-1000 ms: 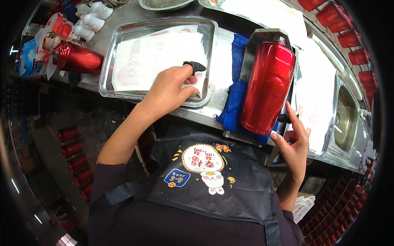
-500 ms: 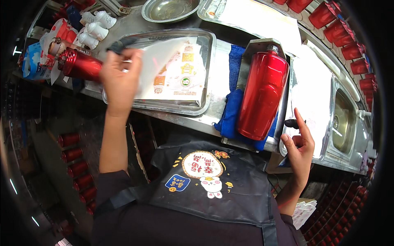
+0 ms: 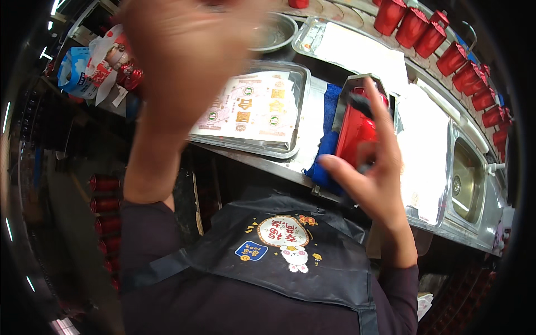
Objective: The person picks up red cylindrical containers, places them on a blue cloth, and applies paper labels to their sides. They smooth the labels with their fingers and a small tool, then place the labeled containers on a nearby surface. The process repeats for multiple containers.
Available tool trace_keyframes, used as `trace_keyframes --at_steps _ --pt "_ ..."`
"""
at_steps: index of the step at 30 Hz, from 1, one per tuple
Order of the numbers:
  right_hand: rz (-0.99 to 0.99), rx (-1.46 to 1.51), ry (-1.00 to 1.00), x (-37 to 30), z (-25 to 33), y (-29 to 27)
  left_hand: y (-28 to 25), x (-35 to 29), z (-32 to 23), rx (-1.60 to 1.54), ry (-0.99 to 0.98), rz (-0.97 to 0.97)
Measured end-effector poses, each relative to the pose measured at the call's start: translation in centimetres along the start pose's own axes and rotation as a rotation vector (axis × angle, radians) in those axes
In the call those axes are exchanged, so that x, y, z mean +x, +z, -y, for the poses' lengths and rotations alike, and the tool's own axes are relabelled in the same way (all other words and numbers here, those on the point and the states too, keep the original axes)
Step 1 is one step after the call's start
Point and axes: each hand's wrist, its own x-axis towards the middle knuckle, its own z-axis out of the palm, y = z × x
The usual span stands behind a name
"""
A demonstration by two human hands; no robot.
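Observation:
My left hand (image 3: 192, 61) is raised close to the view, large and smeared by motion. Its fingertips run past the top edge, so I cannot see whether they hold anything. My right hand (image 3: 382, 178) is over the glossy red bottle (image 3: 353, 131), with index finger stretched, thumb apart and black covers on some fingers. Whether it touches the bottle is unclear. The bottle lies in a metal cradle (image 3: 341, 106) beside a blue cloth (image 3: 329, 142). Printed sheets (image 3: 262, 106) with gold and green marks lie in a metal tray (image 3: 301, 111), partly behind my left hand.
A round metal bowl (image 3: 282, 33) and another tray (image 3: 304, 36) with white paper (image 3: 363, 53) stand at the back. Red bottles (image 3: 413, 28) line the far right. At right are a white-covered tray (image 3: 427, 162) and a sink (image 3: 466, 173). A blue bag (image 3: 75, 72) sits far left.
My left hand has risen from the left tray toward the view and blurred. The translucent sheet beside it no longer shows. My right hand has moved left, over the lying bottle.

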Motion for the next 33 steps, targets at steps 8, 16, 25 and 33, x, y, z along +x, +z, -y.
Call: trace_keyframes --at_steps 8,16,25,33 --pt "-0.016 0.379 0.044 -0.8 -0.5 -1.5 15.3 -2.5 -13.4 -0.255 0.237 0.11" --pt "-0.689 0.615 0.229 -21.7 -10.6 -19.9 12.8 -10.7 -12.4 -0.659 0.042 0.438" --pt "-1.452 0.569 0.705 -42.8 -26.3 -23.2 3.5 -17.3 -0.5 -0.315 -0.852 0.277" --pt "-1.417 0.826 1.058 -45.5 -43.6 -22.8 2.0 -16.6 1.1 -0.176 -0.901 0.285"
